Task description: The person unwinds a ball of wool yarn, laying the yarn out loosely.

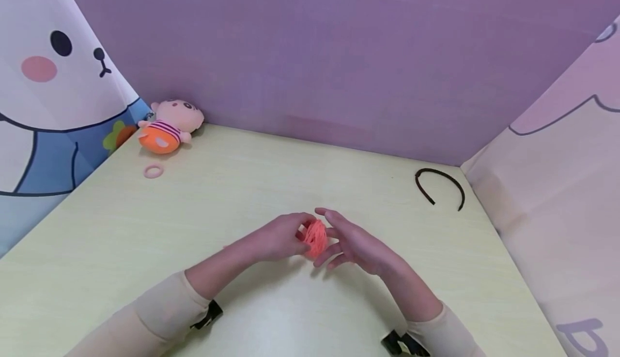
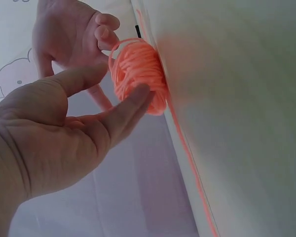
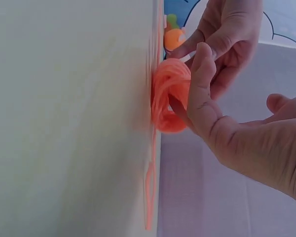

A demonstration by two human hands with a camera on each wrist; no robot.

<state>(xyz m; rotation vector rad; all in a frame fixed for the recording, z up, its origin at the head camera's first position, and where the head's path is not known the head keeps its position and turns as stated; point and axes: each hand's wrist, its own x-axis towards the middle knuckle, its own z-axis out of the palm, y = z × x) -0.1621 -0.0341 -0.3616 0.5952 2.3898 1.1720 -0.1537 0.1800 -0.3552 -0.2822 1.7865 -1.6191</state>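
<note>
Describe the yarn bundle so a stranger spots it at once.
On the pale table, look where the left hand and right hand nearly meet. Between them is a coral-orange yarn bundle; unlike the smooth pink ring or the plush doll, it is made of many wound strands.

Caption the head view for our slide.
Left hand and right hand at coral yarn; doll, ring and black band beyond.

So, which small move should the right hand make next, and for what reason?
Perhaps the right hand should curl its fingers gently onto the yarn bundle. They are spread open beside it, while the left hand holds the opposite side; a two-handed hold might steady the bundle, since a loose strand trails from it along the table.
</note>
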